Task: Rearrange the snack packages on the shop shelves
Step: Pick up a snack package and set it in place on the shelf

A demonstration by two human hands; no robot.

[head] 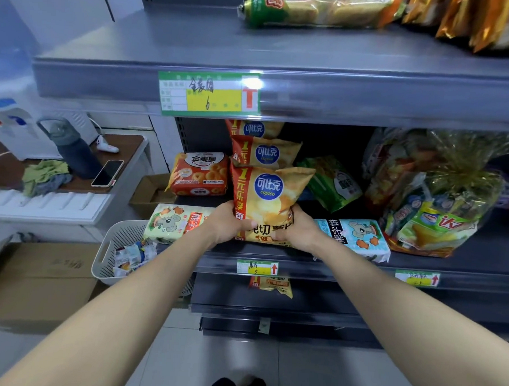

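Your forearms run in from the bottom corners and meet at the front lip of the middle shelf (pixel 346 274). Your left hand (pixel 228 223) curls round the lower left corner of the front chip bag (pixel 269 199), at its 7 o'clock, thumb across the face. Your right hand (pixel 299 231) grips the lower right corner at 5 o'clock. Both look equally near, so neither leads.

The bag stands upright between them, long axis running 6 to 12, top tipped slightly toward 1 o'clock. Your fingers hide its base; it probably rests on the shelf.

Directly behind at 12 o'clock stands a second chip bag (pixel 265 152), then a third chip bag (pixel 254 128), so a straight push back should line it up.
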